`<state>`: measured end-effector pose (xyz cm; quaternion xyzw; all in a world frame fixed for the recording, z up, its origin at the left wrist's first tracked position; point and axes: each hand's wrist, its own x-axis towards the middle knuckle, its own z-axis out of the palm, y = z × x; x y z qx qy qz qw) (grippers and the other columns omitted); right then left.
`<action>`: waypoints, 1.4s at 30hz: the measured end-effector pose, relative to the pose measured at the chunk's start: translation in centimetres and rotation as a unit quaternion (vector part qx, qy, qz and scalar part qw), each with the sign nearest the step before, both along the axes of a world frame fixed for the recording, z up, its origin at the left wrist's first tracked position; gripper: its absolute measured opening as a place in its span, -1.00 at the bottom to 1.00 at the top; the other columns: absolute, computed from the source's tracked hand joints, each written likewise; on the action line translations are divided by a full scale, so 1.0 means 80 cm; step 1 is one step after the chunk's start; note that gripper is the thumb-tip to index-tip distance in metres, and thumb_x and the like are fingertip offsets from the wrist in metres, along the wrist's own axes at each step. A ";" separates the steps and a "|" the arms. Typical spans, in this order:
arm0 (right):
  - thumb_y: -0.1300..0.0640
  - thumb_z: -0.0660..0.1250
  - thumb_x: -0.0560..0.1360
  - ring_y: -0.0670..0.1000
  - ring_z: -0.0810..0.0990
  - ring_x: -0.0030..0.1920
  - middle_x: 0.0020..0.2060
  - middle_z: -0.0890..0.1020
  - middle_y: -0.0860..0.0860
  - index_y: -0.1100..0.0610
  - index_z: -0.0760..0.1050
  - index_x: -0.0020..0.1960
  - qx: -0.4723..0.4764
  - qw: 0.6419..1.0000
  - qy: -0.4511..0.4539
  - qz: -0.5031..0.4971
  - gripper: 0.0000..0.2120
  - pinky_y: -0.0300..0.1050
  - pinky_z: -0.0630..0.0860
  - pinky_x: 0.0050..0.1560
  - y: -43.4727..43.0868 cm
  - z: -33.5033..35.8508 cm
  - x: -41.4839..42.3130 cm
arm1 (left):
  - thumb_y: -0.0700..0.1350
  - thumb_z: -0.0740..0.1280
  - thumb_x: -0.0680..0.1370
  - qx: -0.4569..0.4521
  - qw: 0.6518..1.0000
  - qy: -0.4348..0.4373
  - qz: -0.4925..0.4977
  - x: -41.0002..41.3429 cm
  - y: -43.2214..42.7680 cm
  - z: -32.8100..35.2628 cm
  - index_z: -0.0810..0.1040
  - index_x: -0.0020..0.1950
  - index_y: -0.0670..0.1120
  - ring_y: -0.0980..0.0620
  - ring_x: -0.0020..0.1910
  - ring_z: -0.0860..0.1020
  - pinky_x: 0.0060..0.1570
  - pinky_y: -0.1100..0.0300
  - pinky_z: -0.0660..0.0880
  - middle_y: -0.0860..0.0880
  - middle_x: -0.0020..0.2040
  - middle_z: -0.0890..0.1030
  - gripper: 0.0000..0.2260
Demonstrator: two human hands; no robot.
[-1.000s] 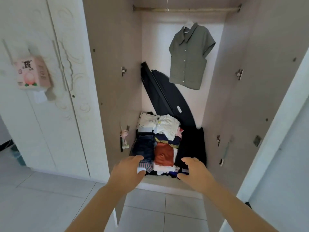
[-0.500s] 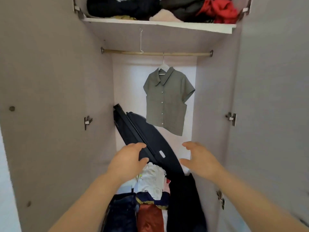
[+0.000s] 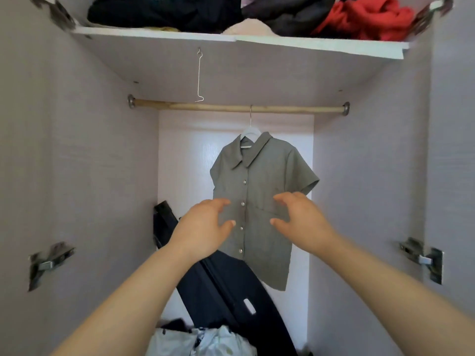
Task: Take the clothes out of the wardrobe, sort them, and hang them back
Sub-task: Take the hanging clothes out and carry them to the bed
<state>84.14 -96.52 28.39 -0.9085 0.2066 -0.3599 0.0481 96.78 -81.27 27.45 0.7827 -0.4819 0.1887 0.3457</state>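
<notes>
The left hand (image 3: 205, 224) and right hand (image 3: 300, 217), empty with fingers spread, hover before the grey shirt (image 3: 259, 201) hanging far-centre on 1 hanger (image 3: 248, 134); tugging the cloth downward could snag the hook on the rod (image 3: 231, 107).

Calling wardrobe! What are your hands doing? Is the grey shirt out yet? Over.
Left hand and right hand open, empty, in front of the grey shirt. Shirt hangs on white hanger on the rail. Nothing blocks it; dark bag leans below.

Shirt (image 3: 259, 191): matt grey-green woven cloth w/ small shiny buttons; rail (image 3: 231, 107): bare pale wood, metal end caps; hanger (image 3: 249, 129): white plastic, metal hook; wardrobe walls (image 3: 90, 176): matt, fine-grained laminate.
</notes>
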 end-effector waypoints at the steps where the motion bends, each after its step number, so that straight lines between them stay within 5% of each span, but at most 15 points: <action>1: 0.05 0.31 0.51 0.04 0.39 0.27 0.27 0.39 0.06 0.09 0.28 0.40 -0.015 1.000 -0.006 0.002 -0.50 -0.19 0.30 0.22 -0.017 0.009 0.015 | 0.01 0.25 0.56 -0.004 1.000 -0.006 0.008 0.011 -0.014 0.008 0.30 0.41 0.05 0.05 0.20 0.44 0.19 0.21 0.34 0.04 0.30 0.44 -0.58; 13: 0.08 0.26 0.52 0.09 0.32 0.30 0.27 0.38 0.07 0.09 0.30 0.38 -0.161 0.985 -0.058 -0.013 -0.55 -0.08 0.33 0.24 -0.144 0.124 0.173 | 0.03 0.22 0.56 -0.037 0.990 -0.122 0.063 0.167 -0.153 0.088 0.28 0.41 0.05 0.00 0.29 0.37 0.26 0.05 0.34 0.02 0.29 0.44 -0.58; 19: 0.21 0.18 0.53 0.13 0.33 0.30 0.31 0.38 0.06 0.07 0.38 0.36 -0.214 0.970 -0.096 -0.057 -0.60 -0.07 0.36 0.23 -0.202 0.183 0.263 | 0.05 0.21 0.56 -0.062 0.983 -0.169 0.044 0.248 -0.196 0.105 0.28 0.41 0.07 0.03 0.28 0.38 0.26 0.10 0.33 0.05 0.29 0.45 -0.58; 27: 0.07 0.19 0.57 0.13 0.38 0.27 0.30 0.39 0.07 0.10 0.29 0.40 -0.223 0.956 -0.134 -0.139 -0.58 -0.04 0.35 0.15 -0.278 0.213 0.335 | 0.04 0.22 0.56 -0.092 0.981 -0.164 0.039 0.328 -0.227 0.115 0.30 0.39 0.11 0.10 0.26 0.39 0.23 0.20 0.34 0.11 0.26 0.46 -0.60; 42: 0.22 0.41 0.40 0.19 0.60 -0.07 -0.06 0.61 0.17 0.19 0.60 0.12 -0.294 0.893 -0.317 0.122 -0.71 0.02 0.53 -0.14 -0.311 0.230 0.407 | -0.04 0.32 0.50 -0.207 0.933 -0.242 0.170 0.347 -0.191 0.172 0.39 0.37 -0.04 -0.05 0.27 0.41 0.22 0.13 0.32 -0.05 0.27 0.48 -0.57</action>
